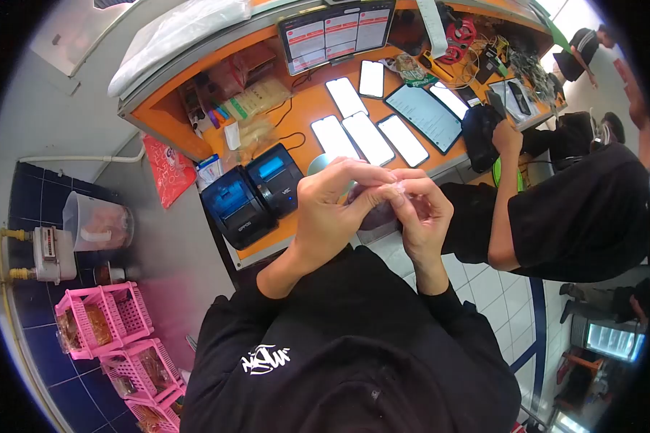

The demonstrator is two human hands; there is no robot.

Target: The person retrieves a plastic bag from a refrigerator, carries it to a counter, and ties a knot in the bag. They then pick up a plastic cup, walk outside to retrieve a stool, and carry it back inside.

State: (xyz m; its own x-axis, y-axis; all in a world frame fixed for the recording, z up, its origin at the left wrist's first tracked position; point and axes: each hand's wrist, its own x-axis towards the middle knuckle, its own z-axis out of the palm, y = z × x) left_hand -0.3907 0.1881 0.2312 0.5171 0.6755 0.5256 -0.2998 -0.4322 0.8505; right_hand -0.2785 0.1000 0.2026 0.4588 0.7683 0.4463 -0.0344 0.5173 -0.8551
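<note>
My left hand (334,209) and my right hand (427,216) meet in front of my chest, just off the desk's front edge. Fingers and thumbs of both are pinched together on a small piece of clear plastic (399,187). Its exact kind is too small to tell, and the fingers cover part of it. Behind the hands, on the orange desk (307,115), several phones (368,137) lie with lit white screens. A tablet (424,117) with text on its screen lies beside them.
Two black label printers (238,206) stand left of my hands. A monitor (337,37) rises at the back. Tangled cables and tools (495,58) crowd the desk's right end. A person in a black shirt (585,216) sits close on my right. Pink baskets (105,321) stand at lower left.
</note>
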